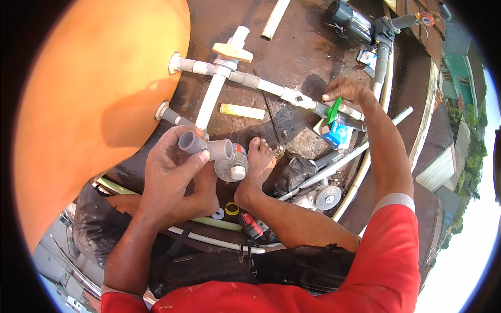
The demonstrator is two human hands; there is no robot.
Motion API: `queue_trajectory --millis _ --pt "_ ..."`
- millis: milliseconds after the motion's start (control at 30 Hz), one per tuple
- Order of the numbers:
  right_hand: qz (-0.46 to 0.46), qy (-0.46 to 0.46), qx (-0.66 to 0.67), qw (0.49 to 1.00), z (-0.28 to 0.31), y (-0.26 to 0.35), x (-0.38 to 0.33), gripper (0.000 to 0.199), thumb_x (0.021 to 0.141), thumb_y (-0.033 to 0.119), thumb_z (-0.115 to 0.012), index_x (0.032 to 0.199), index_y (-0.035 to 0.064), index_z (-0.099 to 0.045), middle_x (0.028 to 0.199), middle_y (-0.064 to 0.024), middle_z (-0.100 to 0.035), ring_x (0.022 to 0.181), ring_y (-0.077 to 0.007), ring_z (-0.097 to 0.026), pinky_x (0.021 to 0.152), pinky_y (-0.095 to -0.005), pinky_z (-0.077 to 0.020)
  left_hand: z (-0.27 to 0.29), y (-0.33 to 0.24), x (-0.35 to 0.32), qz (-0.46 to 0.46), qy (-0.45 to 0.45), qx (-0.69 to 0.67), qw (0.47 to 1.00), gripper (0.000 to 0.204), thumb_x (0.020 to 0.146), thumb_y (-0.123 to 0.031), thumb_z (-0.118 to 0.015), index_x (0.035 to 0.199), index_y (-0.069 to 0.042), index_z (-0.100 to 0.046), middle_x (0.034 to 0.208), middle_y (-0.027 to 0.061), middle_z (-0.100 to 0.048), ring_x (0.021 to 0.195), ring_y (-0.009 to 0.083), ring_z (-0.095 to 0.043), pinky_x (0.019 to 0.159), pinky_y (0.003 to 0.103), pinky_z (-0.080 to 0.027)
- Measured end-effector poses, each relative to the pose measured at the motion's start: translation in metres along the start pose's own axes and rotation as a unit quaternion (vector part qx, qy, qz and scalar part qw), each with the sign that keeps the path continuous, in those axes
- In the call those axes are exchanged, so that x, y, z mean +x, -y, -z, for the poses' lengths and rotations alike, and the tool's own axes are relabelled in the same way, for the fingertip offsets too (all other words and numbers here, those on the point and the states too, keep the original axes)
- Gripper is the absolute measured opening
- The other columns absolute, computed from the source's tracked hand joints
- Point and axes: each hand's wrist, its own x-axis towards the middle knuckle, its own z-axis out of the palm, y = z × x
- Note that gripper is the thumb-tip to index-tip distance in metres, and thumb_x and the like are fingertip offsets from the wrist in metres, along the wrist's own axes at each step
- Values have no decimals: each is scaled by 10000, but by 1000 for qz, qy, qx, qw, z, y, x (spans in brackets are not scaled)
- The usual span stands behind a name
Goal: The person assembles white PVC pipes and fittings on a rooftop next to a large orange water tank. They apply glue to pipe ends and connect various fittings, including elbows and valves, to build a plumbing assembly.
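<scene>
My left hand [175, 164] pinches a grey PVC elbow [214, 147] between thumb and fingers, one round socket facing up. Further off, my right hand [348, 89] has its fingers curled by the pipe line, beside a green valve handle [334, 110] and a white pipe [350, 111]; what those fingers hold is hidden. The line of white pipe [271, 88] and grey couplings joins an orange tank [99, 78] at the left. A valve with a cream handle [233, 52] sits on it. Below my left hand, a lower grey outlet fitting [169, 115] also leaves the tank.
A clear bottle [230, 169] stands by my feet. Nearby lie an angle grinder [318, 198], a black bag [296, 175], a blue box [336, 134], tape rolls [231, 208] and a yellowish strip [242, 111]. A black pump [349, 22] stands far right. Long pipes [360, 177] border the rusty floor's edge.
</scene>
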Motion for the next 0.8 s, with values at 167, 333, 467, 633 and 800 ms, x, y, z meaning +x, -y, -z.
queue_trajectory --millis 167,333,467,633,800 --pt "-19 -8 53 998 -5 3 1 486 815 461 -964 1004 29 -844 950 -91 -789 949 -212 -690 877 -399 -521 5 -1 -1 1 -9 17 1000 321 984 -41 -746 1293 -17 -658 1204 41 -684 1139 119 -637 1021 322 -520" --pt "-17 -153 -26 988 -22 9 -5 438 911 447 -897 1004 23 -839 943 -61 -798 948 -178 -705 873 -385 -543 5 3 -8 15 0 -5 1000 327 979 -59 -759 1288 -18 -661 1191 43 -688 1135 122 -639 1027 329 -516" --pt "-28 -395 -13 918 1 -12 -16 422 988 421 -797 1068 8 -823 968 -158 -827 957 -310 -798 860 -456 -621 0 6 -3 -32 22 -24 999 318 978 -42 -753 1281 -10 -662 1168 49 -696 1083 122 -657 987 324 -538" --pt "-11 -364 -411 836 -77 137 -97 453 1047 443 -679 1074 15 -826 972 -250 -802 964 -422 -791 887 -504 -634 10 29 -5 -96 -32 61 993 313 969 -43 -759 1263 15 -667 1111 73 -728 999 142 -696 877 323 -576" --pt "20 -80 -256 963 -241 205 -105 611 1056 516 -632 1076 -75 -785 919 -292 -773 875 -413 -789 891 -502 -613 21 55 0 -105 -54 188 975 297 933 -50 -786 1212 1 -699 1066 79 -757 980 153 -723 882 338 -583"
